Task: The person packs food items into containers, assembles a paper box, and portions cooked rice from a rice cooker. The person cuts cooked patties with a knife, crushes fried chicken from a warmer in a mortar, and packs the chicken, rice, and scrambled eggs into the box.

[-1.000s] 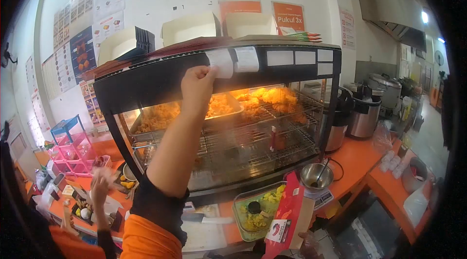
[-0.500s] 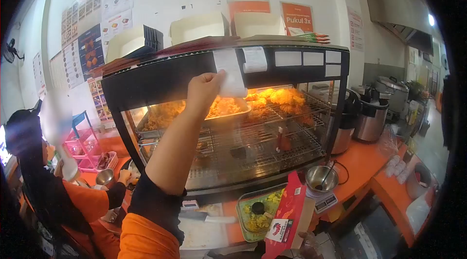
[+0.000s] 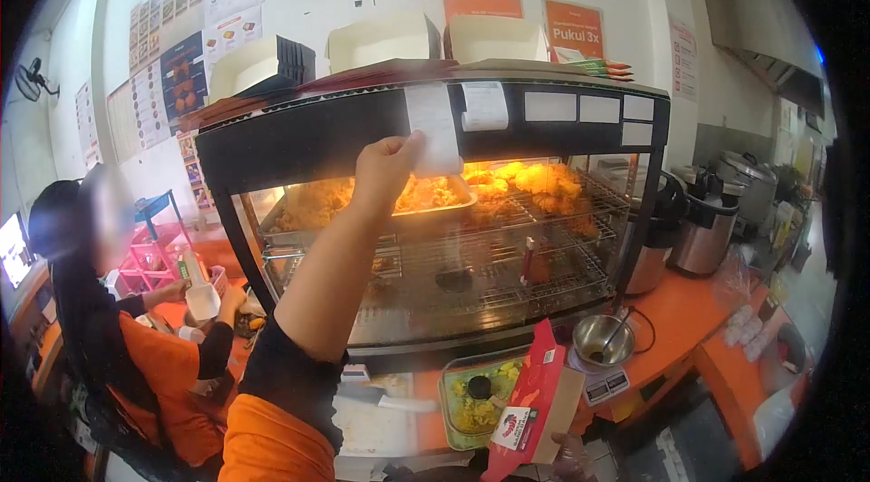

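Note:
My left hand (image 3: 388,172) reaches up and pinches the lower part of a white paper receipt (image 3: 435,124) that hangs from the black top edge of a glass food warmer (image 3: 299,138). At the bottom, my right hand (image 3: 571,457), seemingly in a clear plastic glove, grips the side of a red cardboard food box (image 3: 526,419). Most of that hand is out of frame or dim. Beside the box lies a green tray (image 3: 450,409) with yellow food and a dark round object in it.
Fried chicken (image 3: 544,183) fills the warmer's upper rack. A steel bowl (image 3: 603,340) sits on a scale (image 3: 605,385) to the right. A knife (image 3: 403,402) rests on a white board (image 3: 372,432). On the left, a co-worker (image 3: 149,346) holds a white container (image 3: 202,301).
My view has shifted slightly, while my left hand keeps its hold on the receipt. The co-worker's white container has come lower and the co-worker's head has turned.

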{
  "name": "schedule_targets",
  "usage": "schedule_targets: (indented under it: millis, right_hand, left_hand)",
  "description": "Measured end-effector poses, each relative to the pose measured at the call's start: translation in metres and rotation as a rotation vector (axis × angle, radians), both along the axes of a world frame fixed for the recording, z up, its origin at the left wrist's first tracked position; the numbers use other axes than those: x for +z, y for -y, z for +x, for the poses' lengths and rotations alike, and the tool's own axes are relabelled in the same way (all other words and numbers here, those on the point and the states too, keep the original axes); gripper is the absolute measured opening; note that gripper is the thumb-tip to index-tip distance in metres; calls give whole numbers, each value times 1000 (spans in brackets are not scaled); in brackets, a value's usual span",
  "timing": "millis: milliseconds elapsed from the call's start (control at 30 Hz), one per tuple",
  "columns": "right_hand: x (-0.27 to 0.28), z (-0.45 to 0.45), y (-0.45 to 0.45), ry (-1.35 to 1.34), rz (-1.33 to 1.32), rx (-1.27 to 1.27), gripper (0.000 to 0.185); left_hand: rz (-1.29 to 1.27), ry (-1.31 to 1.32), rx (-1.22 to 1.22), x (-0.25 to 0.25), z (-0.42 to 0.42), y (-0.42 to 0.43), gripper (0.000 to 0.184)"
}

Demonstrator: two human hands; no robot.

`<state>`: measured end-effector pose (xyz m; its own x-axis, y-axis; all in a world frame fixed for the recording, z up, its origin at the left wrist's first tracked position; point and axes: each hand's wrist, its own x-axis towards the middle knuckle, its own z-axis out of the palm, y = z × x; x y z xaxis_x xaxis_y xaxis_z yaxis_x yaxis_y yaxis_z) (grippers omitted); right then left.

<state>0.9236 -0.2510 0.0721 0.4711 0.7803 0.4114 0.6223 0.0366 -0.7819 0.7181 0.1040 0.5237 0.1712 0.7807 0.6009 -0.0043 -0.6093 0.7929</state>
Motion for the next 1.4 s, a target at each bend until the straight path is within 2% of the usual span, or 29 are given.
schedule_targets:
  millis: [333,633,767,800,833,900,933,1000,1033,1067,1133,1167,1233,1300,1367,1400]
  right_hand:
    - [9,25,14,-51,-32,20,72]
    - [27,24,26,-121,-61,-20,77]
    - [40,13,30,-237,-74,-64,80]
    - [44,9,33,-298,-77,-76,80]
    - [46,6,38,-377,-81,-96,81]
    - [54,9,46,-703,-82,-139,82]
    - [56,17,55,-915,-64,-183,70]
    - [56,43,68,-1329,26,-289,50]
    - [51,62,75,-1531,97,-310,43]
    - [43,80,86,-1509,176,-303,43]
    - [28,116,105,-1456,300,-253,44]
    - [29,132,115,-1246,195,-311,46]
    - [-46,198,135,-1050,178,-393,47]
    - [-14,233,138,-1304,246,-458,44]
    - [-89,313,137,-929,148,-431,41]
    - [-94,336,134,-771,87,-408,39]
  left_hand:
    - [11,47,60,-9,7,13,39]
    - [-33,334,-50,-43,3,16,42]
    - [42,566,1,-63,-2,44,40]
    - [70,602,10,-77,-3,52,40]
    - [206,547,43,-94,-6,57,39]
    - [404,516,101,-135,1,67,40]
    - [467,538,139,-158,8,74,41]
    - [760,301,362,-214,12,73,42]
    - [806,281,398,-229,22,79,35]
    - [856,256,444,-244,29,84,28]
    - [1082,-155,488,-305,14,62,52]
    - [974,-222,511,-295,30,79,51]
    - [746,-360,579,-276,53,120,49]
    - [712,-374,637,-278,75,136,42]
    - [717,-339,634,-284,110,138,37]
    - [736,-317,585,-290,123,138,36]
